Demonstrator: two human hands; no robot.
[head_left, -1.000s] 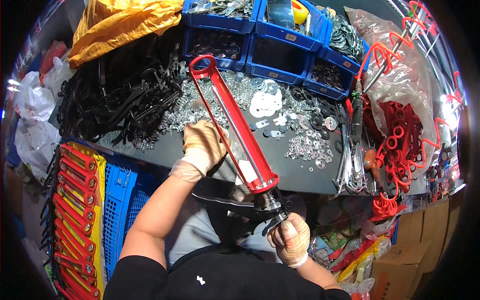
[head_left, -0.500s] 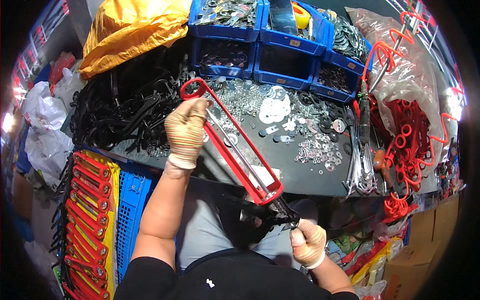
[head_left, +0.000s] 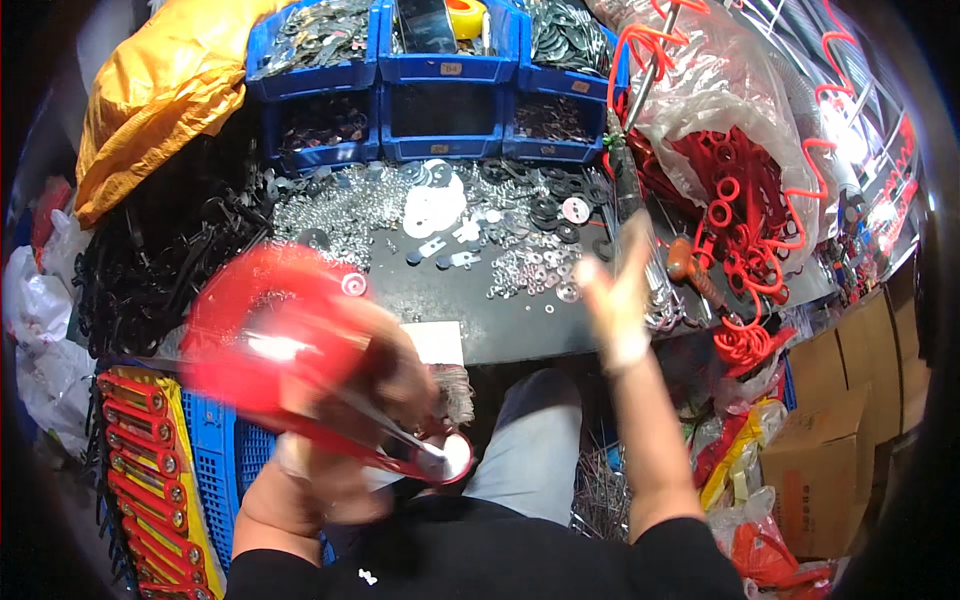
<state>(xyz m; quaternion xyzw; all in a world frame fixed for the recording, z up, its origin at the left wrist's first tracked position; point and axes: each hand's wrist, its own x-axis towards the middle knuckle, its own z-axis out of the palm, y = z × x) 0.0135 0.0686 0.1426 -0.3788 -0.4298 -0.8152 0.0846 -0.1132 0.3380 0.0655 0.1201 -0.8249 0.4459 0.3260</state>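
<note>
A red caulking gun frame (head_left: 240, 320) with a metal rod lies at an angle on the left, smeared by motion. My left hand (head_left: 385, 375), in a striped glove and blurred too, is closed round the frame. Its round end, with a pale disc (head_left: 455, 458), points down toward my lap. The gun's black handle cannot be made out. My right hand (head_left: 622, 300), also gloved, reaches over the right of the bench with thumb and fingers apart, holding nothing. Close by are a dark upright hand tool (head_left: 622, 170) with a green band and several thin metal rods (head_left: 658, 290).
Blue bins (head_left: 440, 125) of small metal parts stand at the back. Washers and fittings (head_left: 530, 268) litter the dark bench (head_left: 400, 275). Black parts (head_left: 150, 280) pile up left; a bag of red parts (head_left: 740, 180) sits right. Finished-looking red frames (head_left: 150, 460) fill a blue crate (head_left: 210, 440).
The caulking gun swung left and down, its handle turned away from my right hand. My right hand let go of the handle and moved up over the bench. The view shifted right.
</note>
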